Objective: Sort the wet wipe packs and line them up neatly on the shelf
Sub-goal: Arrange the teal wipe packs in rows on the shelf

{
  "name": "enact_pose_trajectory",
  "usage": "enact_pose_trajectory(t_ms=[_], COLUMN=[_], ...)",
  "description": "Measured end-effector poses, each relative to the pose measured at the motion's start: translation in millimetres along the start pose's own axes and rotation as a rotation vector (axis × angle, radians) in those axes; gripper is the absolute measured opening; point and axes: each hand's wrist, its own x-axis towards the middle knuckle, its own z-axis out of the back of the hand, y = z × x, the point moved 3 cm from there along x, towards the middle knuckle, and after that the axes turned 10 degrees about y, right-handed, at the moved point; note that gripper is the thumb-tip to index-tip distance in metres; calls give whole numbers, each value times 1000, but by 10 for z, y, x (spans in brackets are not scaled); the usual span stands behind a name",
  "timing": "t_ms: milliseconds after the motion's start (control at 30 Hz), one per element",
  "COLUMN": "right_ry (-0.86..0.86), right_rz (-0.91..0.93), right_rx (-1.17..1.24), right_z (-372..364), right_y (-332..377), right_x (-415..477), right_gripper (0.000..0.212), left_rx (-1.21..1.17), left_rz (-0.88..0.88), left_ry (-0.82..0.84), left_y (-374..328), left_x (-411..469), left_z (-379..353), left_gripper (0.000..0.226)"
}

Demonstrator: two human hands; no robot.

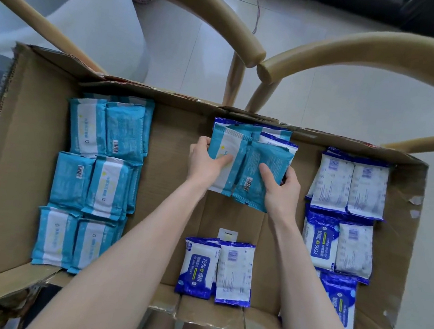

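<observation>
The left hand gripped a light-blue pack at its left edge, with the thumb laid across the white label face and the fingers curled behind the pack. The right hand gripped a second light-blue pack, barcode side up, with the thumb on its face and the fingers wrapped round its right edge. The two held packs sat side by side and touched between the hands. Just beyond the hands, partly covered by the held packs, several dark-edged packs lay near the far wall of the cardboard box. Well to the left of the left hand, a light-blue group lay in three rows of paired stacks. To the right of the right hand, a dark-blue group lay in rows, some label up reading "75% Alcohol Wipes", others back up. Between the forearms, on the person's side of the hands, a dark-blue pair lay side by side, one label up and one back up. Beyond the box, two curved wooden chair backs stood over a pale tiled floor.
</observation>
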Motion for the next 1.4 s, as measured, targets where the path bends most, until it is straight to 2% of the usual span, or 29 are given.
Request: enact_pose_trajectory(t_ms=[133,267,433,533,667,767,933,1067,1133,1167,1400], right_ry=[4,9,35,73,149,234,313,374,325,314,266], right_rz=[-6,-6,-6,15,-9,-60,-193,-241,-274,-252,-153], right_rx=[1,2,13,96,202,257,272,173,158,167,93], right_z=[9,15,10,-16,-184,-432,-1023,-1285,-2179,-2208,-2768], right_y=[-10,0,45,125,231,241,124,-78,-145,-116,-202], right_x=[12,21,-28,-128,-348,-520,-843,-1036,-1104,-1110,-900], right_gripper=[25,25,21,16,22,26,20,29,33,34,40], left_rx=[-38,-52,-92,-156,-289,-321,-312,-309,-273,-246,-83], left_rz=[-2,21,1,-60,-121,-109,44,96,93,76,18], left_ry=[-42,-15,73,66,51,57,27,12,15,22,3], left_y=[1,-13,-41,-39,48,180,499,705,1013,1017,1035], left_x=[-30,-35,-167,-367,-690,-931,-1206,-1344,-1148,-1101,-631], left_z=[-35,-18,13,103,397,645,1200,1443,2292,2323,2750], left_gripper=[39,44,34,28,26,36,72,52,39,35,33])
